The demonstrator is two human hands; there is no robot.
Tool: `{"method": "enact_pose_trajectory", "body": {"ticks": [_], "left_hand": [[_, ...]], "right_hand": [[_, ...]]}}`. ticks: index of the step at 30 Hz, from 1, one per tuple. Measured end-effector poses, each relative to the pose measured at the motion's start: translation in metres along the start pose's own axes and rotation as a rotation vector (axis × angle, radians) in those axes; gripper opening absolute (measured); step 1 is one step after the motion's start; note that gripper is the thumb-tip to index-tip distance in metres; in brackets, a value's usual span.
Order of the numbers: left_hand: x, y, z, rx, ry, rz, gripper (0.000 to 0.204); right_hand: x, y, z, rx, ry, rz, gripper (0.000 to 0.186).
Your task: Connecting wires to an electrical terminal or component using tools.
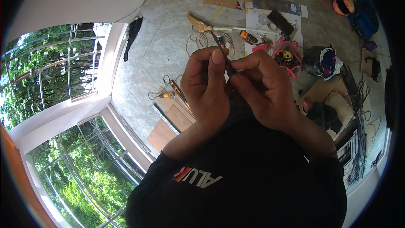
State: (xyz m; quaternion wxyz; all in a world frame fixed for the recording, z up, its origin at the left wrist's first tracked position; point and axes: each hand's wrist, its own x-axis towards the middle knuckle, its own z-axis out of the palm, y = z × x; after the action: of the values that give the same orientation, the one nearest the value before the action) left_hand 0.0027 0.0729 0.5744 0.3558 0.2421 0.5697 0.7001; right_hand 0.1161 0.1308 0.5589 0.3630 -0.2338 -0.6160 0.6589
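Up in front of my chest, both my hands are closed around one thin dark strip [217, 41], possibly a cable; its exact kind is unclear. My left hand [205, 90] pinches it with the thumb laid along its side. Fingers of my right hand [270, 88] grip it lower down, close against the left hand. The strip's upper end sticks out past the left thumb, slanting up and to the left. Its lower part is hidden behind the right fingers.
On the tiled floor ahead lie a broom [198, 24], coiled cord [195, 42], an orange cordless drill [248, 37] and a pink bag [276, 50]. Beyond is a cardboard box [219, 2] of white-topped containers. Wooden boards [162, 131] lie at left, black cables [358, 143] at right.
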Motion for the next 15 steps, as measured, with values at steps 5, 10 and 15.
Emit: {"method": "enact_pose_trajectory", "body": {"ticks": [5,10,15], "left_hand": [[-0.0005,0.0013,-0.0026,-0.026,-0.032,-0.041,0.020],[-0.0008,0.0059,-0.0022,-0.023,-0.014,-0.056,0.020],[-0.0010,0.0037,-0.0029,-0.057,-0.028,-0.026,0.019]], "right_hand": [[0.0006,-0.0057,-0.0040,0.114,-0.035,0.175,0.014],[-0.0040,-0.0012,-0.0005,0.147,-0.024,0.141,0.014],[-0.0006,-0.0056,-0.0006,0.108,-0.048,0.165,0.015]]}}
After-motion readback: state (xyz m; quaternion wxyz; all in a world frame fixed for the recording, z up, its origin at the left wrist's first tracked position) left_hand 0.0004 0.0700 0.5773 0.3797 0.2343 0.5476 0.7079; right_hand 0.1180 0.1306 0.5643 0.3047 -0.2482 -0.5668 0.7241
